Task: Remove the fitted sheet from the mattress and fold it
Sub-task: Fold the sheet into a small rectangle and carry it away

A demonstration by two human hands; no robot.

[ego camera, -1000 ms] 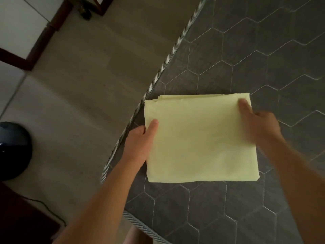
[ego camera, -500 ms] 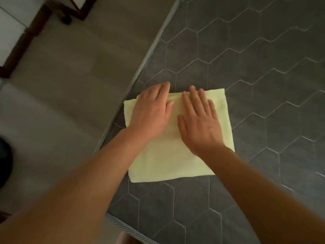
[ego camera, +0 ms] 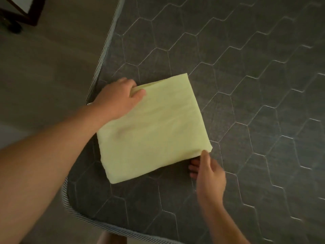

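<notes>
The folded fitted sheet (ego camera: 153, 127) lies by the mattress (ego camera: 246, 85) corner. Left hand (ego camera: 117, 97) grips its far-left corner, right hand (ego camera: 209, 175) pinches the near-right corner (fingers beneath). Lift both evenly, keeping layers aligned.

Sheet (ego camera: 153, 127) on mattress (ego camera: 246, 85) – corner.

The room is dim and warm-toned, with no glare. Soft shadow gathers under the sheet (ego camera: 151, 127) edge. Wide-angle bending curves the mattress (ego camera: 246, 85) border; forearms look slightly blurred.
</notes>
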